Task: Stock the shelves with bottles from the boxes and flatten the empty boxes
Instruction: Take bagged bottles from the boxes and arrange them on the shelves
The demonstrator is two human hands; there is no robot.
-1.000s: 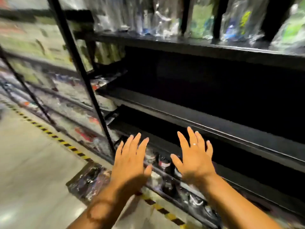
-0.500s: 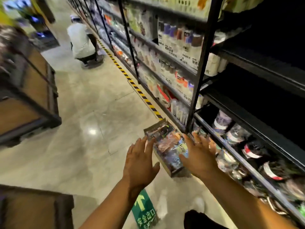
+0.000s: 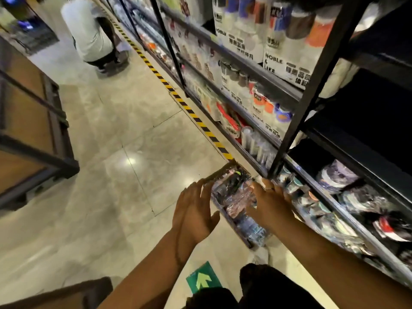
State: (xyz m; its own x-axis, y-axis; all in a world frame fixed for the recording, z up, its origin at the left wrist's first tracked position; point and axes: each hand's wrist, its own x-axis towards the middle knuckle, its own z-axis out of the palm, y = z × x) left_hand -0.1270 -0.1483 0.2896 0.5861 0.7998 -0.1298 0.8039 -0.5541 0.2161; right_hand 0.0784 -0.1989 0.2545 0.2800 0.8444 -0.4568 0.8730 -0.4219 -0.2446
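Note:
A low cardboard tray of shrink-wrapped bottles (image 3: pixel 236 197) lies on the floor beside the black shelving unit (image 3: pixel 316 70). My left hand (image 3: pixel 196 208) hovers at the tray's left side, fingers straight and spread, holding nothing. My right hand (image 3: pixel 270 201) is over the tray's right half with its fingers stretched out, a ring on one finger; whether it touches the wrap I cannot tell. The bottom shelf (image 3: pixel 347 210) to the right holds several wrapped bottles.
A person in a white top (image 3: pixel 89 30) crouches up the aisle. Yellow-black tape (image 3: pixel 178 99) runs along the shelf base. A wooden, black-framed cart (image 3: pixel 33 130) stands on the left. A green arrow sticker (image 3: pixel 204 279) is on the floor near my knee (image 3: pixel 263 284).
My view swung from the empty dark shelves left and down to the aisle floor. Both hands came down to the wrapped tray, one on each side.

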